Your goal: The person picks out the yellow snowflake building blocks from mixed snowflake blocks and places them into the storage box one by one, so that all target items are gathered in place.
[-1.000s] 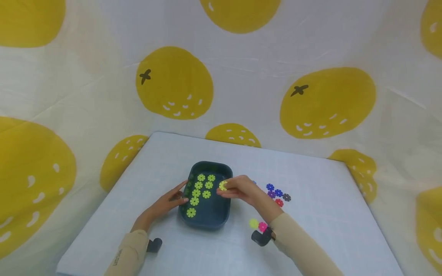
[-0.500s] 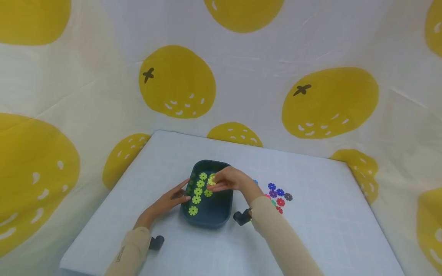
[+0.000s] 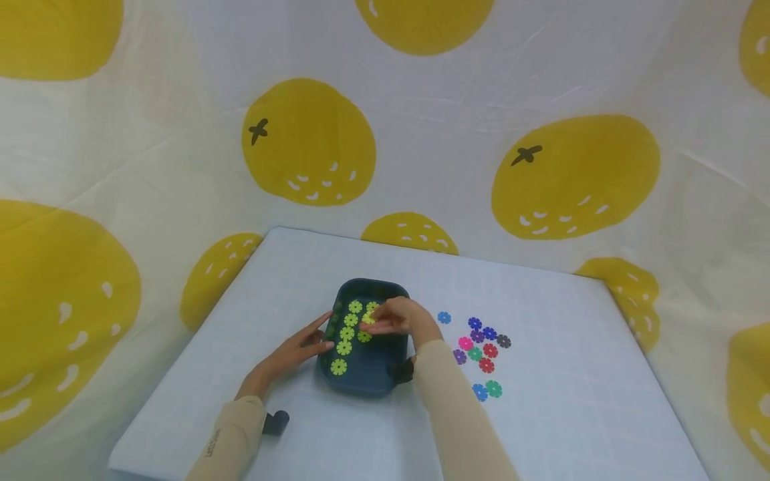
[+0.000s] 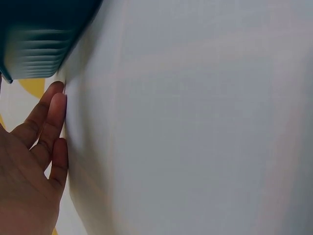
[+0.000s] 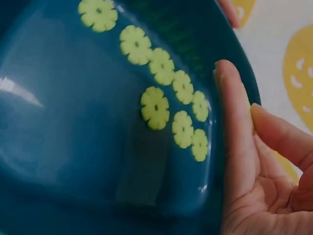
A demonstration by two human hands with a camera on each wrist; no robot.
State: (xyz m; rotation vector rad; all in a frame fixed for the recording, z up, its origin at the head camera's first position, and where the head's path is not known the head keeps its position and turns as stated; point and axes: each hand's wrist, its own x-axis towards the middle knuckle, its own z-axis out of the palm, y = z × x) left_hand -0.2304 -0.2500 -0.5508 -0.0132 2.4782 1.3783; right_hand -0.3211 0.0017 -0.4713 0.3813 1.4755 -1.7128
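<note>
A dark blue-green tray lies on the white table, with several yellow-green flower-shaped plastic discs inside in two columns. Over the right-hand column, my right hand pinches a yellow disc between thumb and fingers. The right wrist view shows only a sliver of that disc; the discs below it lie flat on the tray floor. My left hand rests against the tray's left side, fingers mostly straight, thumb at the rim. The left wrist view shows fingers of my left hand extended beside the ribbed tray wall.
Right of the tray lie loose discs: a red one, a pink one, a grey one, and several blue, purple and green ones. A blue disc and a green disc lie nearer the front. A fruit-print curtain hangs behind.
My right hand has moved left from the tray's right rim to above the right column, carrying the yellow disc. Its forearm swung left, uncovering discs on the table. The left hand stays at the tray.
</note>
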